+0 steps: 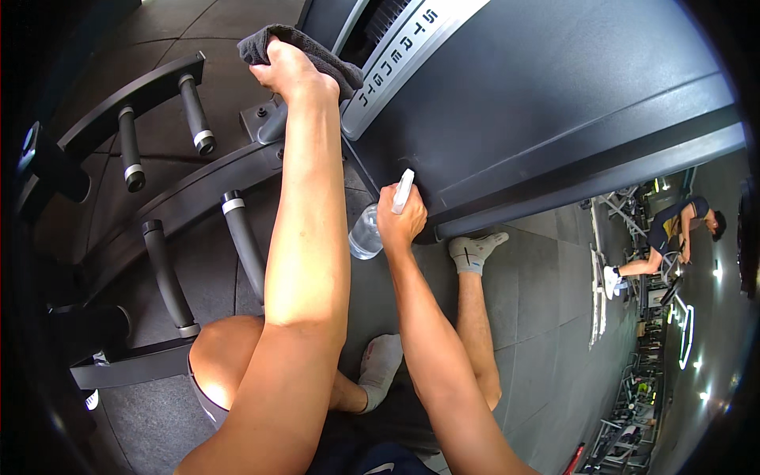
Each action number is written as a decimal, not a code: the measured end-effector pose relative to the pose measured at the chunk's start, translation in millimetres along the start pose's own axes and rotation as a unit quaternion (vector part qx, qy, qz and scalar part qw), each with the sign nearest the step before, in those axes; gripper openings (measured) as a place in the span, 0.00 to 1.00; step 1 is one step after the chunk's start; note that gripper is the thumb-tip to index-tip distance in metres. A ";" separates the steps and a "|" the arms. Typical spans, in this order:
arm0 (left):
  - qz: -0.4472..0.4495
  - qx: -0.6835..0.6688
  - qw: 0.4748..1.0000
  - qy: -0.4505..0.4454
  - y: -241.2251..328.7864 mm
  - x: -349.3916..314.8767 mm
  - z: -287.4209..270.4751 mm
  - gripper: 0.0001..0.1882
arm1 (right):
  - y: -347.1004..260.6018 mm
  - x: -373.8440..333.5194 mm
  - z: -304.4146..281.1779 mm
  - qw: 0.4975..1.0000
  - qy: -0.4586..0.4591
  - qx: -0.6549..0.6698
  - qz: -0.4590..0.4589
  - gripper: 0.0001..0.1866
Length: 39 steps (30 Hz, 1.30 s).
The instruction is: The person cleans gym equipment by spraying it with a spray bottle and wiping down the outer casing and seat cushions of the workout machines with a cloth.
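Head view. The dark machine housing (554,95) served as landmark for all positions. The left hand (289,71), its arm at full stretch, gripped a dark grey cloth (342,73), with some fingers hidden by the fabric; the cloth was by the housing's left end, overlapping in outline the lower part of the pale lettered strip (372,89). Whether cloth and strip touched, I could not tell from where I stood. The right hand (402,218) was closed around the neck of a clear spray bottle (366,235), which was tilted just beside the housing's near edge, its white spray head (404,188) leaning toward the panel. Left of the housing stood a frame with round pegs (164,277); well to its right, a second person (673,229) bent forward.

The step in hand, as I judged it, was work with the cloth at the housing's left end, the bottle being kept ready. The next move seemed to call for a firm, flat press of the cloth along the surface, or a squeeze of the trigger with the nozzle facing the housing.
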<state>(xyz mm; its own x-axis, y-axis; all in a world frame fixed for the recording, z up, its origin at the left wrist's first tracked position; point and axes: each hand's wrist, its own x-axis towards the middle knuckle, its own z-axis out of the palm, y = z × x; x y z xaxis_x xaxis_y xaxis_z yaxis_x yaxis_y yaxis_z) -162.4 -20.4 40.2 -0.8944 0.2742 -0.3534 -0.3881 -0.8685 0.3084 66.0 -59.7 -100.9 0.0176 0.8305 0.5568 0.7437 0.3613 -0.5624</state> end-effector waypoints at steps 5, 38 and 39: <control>0.038 0.023 0.999 0.021 -17.1 1.2 -4.7 0.16 | -4.3 14.6 9.4 0.999 0.003 -0.031 -0.034 0.11; 0.002 0.441 0.835 -0.330 -131.0 -97.8 -155.8 0.30 | 138.1 -135.8 -225.2 0.954 -0.005 0.260 0.153 0.10; 0.027 0.469 0.816 -0.338 -128.5 -88.1 -148.4 0.30 | 138.8 -132.3 -230.6 0.958 -0.015 0.250 0.142 0.10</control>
<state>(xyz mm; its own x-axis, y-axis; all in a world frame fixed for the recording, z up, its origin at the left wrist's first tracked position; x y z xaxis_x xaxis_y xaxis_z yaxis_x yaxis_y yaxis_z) -0.7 5.8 -99.4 -0.7106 0.6868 0.1531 -0.0602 -0.2761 0.9593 321.0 -217.2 -111.7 0.1466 0.9348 0.3235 0.2990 0.2698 -0.9153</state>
